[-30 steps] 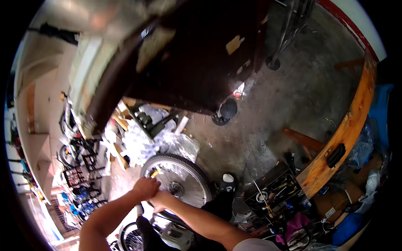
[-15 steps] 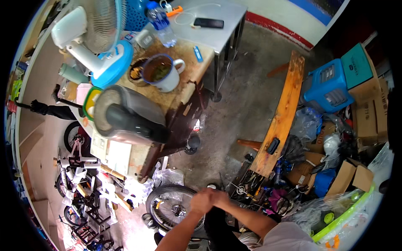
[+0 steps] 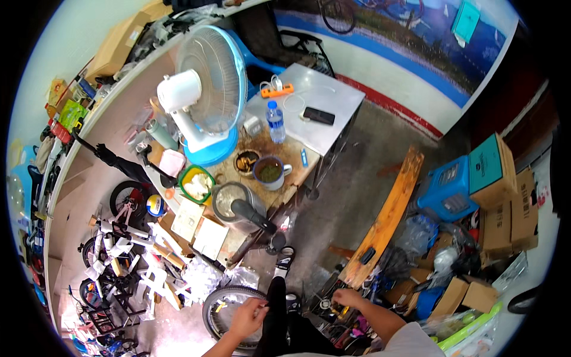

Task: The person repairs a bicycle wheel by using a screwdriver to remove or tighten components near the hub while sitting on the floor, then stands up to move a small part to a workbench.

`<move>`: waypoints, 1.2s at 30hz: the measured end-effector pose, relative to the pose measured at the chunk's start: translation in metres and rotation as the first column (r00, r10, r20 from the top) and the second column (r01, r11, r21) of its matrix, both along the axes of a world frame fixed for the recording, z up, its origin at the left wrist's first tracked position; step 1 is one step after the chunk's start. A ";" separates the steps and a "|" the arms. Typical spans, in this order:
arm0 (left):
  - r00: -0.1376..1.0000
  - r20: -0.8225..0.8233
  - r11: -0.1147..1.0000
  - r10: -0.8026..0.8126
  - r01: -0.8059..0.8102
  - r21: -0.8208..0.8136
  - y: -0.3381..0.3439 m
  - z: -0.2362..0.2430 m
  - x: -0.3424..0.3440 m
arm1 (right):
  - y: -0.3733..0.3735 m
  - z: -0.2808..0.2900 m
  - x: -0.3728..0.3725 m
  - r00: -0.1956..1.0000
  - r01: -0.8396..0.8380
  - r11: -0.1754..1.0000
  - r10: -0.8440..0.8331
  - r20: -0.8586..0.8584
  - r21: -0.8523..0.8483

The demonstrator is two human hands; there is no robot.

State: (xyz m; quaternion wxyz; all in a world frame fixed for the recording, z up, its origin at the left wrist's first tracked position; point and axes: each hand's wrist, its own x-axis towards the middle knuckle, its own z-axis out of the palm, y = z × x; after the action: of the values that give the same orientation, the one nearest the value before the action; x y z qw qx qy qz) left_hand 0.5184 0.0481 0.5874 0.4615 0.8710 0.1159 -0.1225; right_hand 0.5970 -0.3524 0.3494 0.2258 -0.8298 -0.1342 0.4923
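Observation:
My left hand [image 3: 248, 318] is over a bicycle wheel [image 3: 209, 306] with a dark knobby tyre, beside my black-trousered leg [image 3: 275, 315]. Its fingers are bent and a little apart, and I see nothing in them. My right hand [image 3: 349, 298] hangs apart from it, near the close end of a wooden bench [image 3: 386, 217], above a heap of tools and parts. Its fingers are curled in, with nothing showing between them.
To the left stands a worn table with a fan [image 3: 208, 149], a water bottle [image 3: 275, 123], an enamel mug [image 3: 270, 173] and a grey kettle [image 3: 233, 202]. Bicycle parts [image 3: 119, 250] crowd the left floor. Cardboard boxes [image 3: 496, 223] and a blue air cooler [image 3: 447, 188] stand right.
My hands, together over the wheel before, have come apart, left hand to the left and right hand to the right. The view has tilted up, showing more of the back wall.

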 end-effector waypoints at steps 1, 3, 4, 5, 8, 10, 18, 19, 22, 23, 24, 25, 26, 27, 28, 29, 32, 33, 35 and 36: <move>1.000 0.008 0.999 0.028 -0.028 0.022 0.005 0.012 0.002 | 0.005 0.027 0.023 0.991 0.091 0.995 -0.093 0.094 0.030; 0.988 0.051 0.987 0.143 -0.139 -0.081 0.004 0.041 0.023 | 0.004 0.077 0.075 0.935 0.257 0.960 -0.276 0.222 0.115; 0.978 0.042 0.973 0.202 -0.196 -0.120 0.001 0.056 0.039 | -0.004 0.089 0.094 0.895 0.326 0.930 -0.361 0.261 0.170; 0.974 0.075 0.962 0.214 -0.198 -0.186 -0.003 0.064 0.063 | -0.013 0.091 0.112 0.859 0.409 0.896 -0.443 0.258 0.174; 0.953 0.249 0.936 0.171 -0.079 -0.343 -0.027 0.069 0.141 | -0.048 0.069 0.148 0.717 0.606 0.766 -0.643 0.268 0.217; 0.949 0.217 0.813 0.227 -0.062 -0.578 -0.044 0.079 0.204 | -0.050 0.077 0.159 0.565 0.795 0.581 -0.814 0.139 0.174; 0.917 0.384 0.739 0.110 0.183 -0.649 -0.112 0.180 0.406 | -0.089 0.099 0.199 0.606 0.774 0.628 -0.695 0.387 -0.084; 0.928 0.341 0.699 0.149 0.145 -0.701 -0.119 0.187 0.421 | -0.096 0.096 0.204 0.605 0.776 0.626 -0.700 0.379 -0.083; 0.939 0.277 0.655 0.203 0.080 -0.751 -0.151 0.189 0.475 | -0.177 0.032 0.200 0.816 0.542 0.790 -0.412 0.405 -0.288; 0.943 0.253 0.688 0.219 0.035 -0.725 -0.156 0.186 0.490 | -0.171 0.024 0.211 0.854 0.511 0.800 -0.431 0.292 -0.313; 0.934 0.277 0.698 0.226 0.042 -0.715 -0.164 0.174 0.510 | -0.178 0.014 0.225 0.825 0.565 0.726 -0.512 0.239 -0.392; 0.935 0.266 0.708 0.233 0.024 -0.706 -0.174 0.167 0.534 | -0.197 0.006 0.237 0.811 0.581 0.704 -0.546 0.211 -0.410; 0.937 0.247 0.719 0.247 -0.007 -0.695 -0.186 0.165 0.552 | -0.212 -0.002 0.253 0.793 0.603 0.701 -0.578 0.191 -0.381; 0.926 0.275 0.719 0.260 0.005 -0.695 -0.197 0.160 0.574 | -0.231 -0.009 0.272 0.774 0.626 0.695 -0.610 0.169 -0.354; 0.929 0.246 0.736 0.277 -0.041 -0.676 -0.210 0.154 0.597 | -0.255 -0.016 0.300 0.730 0.672 0.668 -0.669 0.138 -0.320; 0.925 0.229 0.752 0.303 -0.084 -0.653 -0.220 0.152 0.620 | -0.274 -0.017 0.319 0.668 0.724 0.630 -0.742 0.060 -0.281; 0.925 0.167 0.741 0.340 -0.154 -0.653 -0.251 0.157 0.690 | -0.354 -0.013 0.427 0.599 0.797 0.598 -0.801 -0.014 -0.085; 0.924 0.171 0.756 0.342 -0.163 -0.633 -0.258 0.168 0.708 | -0.359 -0.004 0.473 0.743 0.641 0.766 -0.607 0.280 -0.040; 0.914 0.187 0.759 0.360 -0.170 -0.629 -0.276 0.182 0.748 | -0.374 0.018 0.571 0.729 0.554 0.831 -0.452 0.514 -0.056; 0.911 0.249 0.795 0.330 -0.126 -0.594 -0.285 0.182 0.770 | -0.384 0.024 0.623 0.712 0.618 0.786 -0.558 0.426 -0.003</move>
State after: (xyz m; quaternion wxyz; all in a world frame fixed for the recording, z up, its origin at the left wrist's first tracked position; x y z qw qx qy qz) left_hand 1.2881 -0.2366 0.7697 0.7227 0.6816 0.0985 0.0583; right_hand 1.2199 -0.7368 0.3735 0.2769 -0.9260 0.1302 0.2210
